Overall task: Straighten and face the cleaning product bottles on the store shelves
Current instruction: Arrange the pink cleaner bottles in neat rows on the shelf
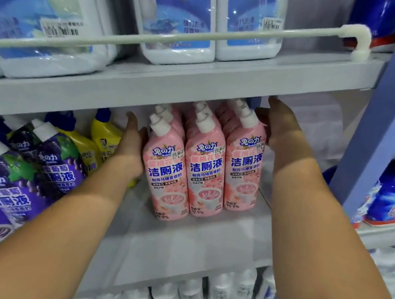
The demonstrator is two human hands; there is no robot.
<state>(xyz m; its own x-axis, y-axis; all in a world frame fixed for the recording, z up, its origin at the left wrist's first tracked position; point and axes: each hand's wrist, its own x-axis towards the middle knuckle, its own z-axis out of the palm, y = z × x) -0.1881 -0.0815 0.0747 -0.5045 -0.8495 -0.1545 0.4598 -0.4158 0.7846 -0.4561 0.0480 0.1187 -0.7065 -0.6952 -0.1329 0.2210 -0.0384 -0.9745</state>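
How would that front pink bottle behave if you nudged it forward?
The front pink bottle is tall and narrow, so it would probably tip rather than slide. Its glossy wrap looks slippery. Neighbouring pink bottles and the left hand beside it may steady it.

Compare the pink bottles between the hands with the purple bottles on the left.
The pink bottles stand upright in tight rows, labels forward; the purple bottles lean and sit unevenly. Left hand and right hand flank the pink group only. Both kinds have white caps and share one shelf.

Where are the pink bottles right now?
The pink bottles stand mid-frame on the middle shelf, between the left hand and right hand, right of the purple bottles.
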